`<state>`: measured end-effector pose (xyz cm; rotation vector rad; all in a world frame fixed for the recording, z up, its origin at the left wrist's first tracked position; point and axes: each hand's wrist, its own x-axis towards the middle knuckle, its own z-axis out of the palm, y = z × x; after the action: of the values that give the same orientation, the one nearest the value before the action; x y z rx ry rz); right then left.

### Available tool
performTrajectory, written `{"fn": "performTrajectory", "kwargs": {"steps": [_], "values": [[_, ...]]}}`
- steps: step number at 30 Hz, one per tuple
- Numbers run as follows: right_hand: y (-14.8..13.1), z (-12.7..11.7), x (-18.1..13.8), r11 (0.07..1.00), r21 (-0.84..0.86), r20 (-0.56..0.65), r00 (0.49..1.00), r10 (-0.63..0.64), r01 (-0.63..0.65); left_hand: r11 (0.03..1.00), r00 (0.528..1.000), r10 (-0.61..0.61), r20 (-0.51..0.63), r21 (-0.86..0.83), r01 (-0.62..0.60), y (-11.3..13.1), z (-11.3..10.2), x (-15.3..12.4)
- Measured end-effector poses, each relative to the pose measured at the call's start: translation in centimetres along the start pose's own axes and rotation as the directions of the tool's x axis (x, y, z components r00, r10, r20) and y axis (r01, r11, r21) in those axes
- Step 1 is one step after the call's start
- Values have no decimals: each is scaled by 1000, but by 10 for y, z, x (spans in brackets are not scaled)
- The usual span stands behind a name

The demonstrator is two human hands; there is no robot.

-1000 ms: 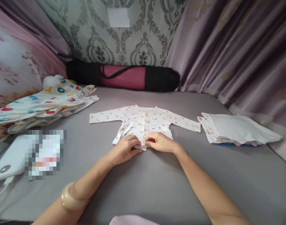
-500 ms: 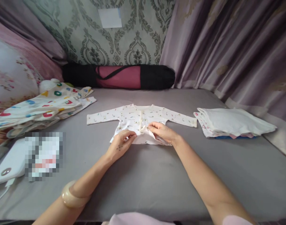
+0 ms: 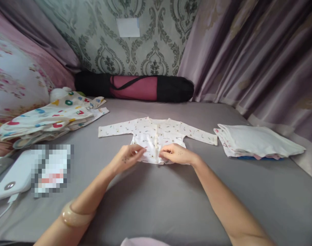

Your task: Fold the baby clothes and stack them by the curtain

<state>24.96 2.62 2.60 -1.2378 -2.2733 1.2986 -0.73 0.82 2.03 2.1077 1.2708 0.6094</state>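
Observation:
A small white long-sleeved baby shirt [image 3: 145,135] with a tiny scattered print lies flat, its sleeves spread to both sides. Its front placket runs down the middle. My left hand [image 3: 127,158] hovers at the lower left of the shirt, thumb and fingers slightly apart with no cloth visible between them. At the lower placket, my right hand [image 3: 178,153] has its fingers curled together on the shirt's front edge. Both hands cover parts of the bottom hem.
A folded pile of white clothes [image 3: 260,140] lies at right. Letter-printed clothes [image 3: 48,116] are heaped at left, near a white power bank [image 3: 20,174] with a cable and a blurred-out item [image 3: 55,171]. A black and pink long bag [image 3: 134,87] lies along the wall.
The lifted lower front flap of the shirt now lies down flat. My left hand has come off the cloth and moved slightly left. The view has shifted a little.

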Motion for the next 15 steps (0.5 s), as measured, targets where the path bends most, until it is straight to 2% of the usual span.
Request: {"fn": "performTrajectory", "kwargs": {"steps": [2,3,4,7,10,12,15], "values": [[-7,0,5,999,-21,-81,996,32,-33,988,974,-137,-183,52,148,-23,-16,9],[-13,3,9,998,-38,-129,991,34,-39,978,950,-155,-272,93,186,-35,-23,14],[-20,8,14,998,-59,-169,985,22,-32,970,941,-141,-306,147,193,-47,-29,20],[-44,34,33,988,-136,-187,978,-96,71,960,966,-49,-252,257,115,-73,-36,37],[-68,68,49,956,-254,-153,970,-190,147,955,975,0,-223,290,66,-85,-32,52],[-77,88,57,922,-371,-175,967,-186,111,952,972,5,-233,299,67,-88,-26,60],[-82,108,67,865,-502,-254,959,-126,-20,955,968,18,-252,289,58,-91,-21,66]]}}
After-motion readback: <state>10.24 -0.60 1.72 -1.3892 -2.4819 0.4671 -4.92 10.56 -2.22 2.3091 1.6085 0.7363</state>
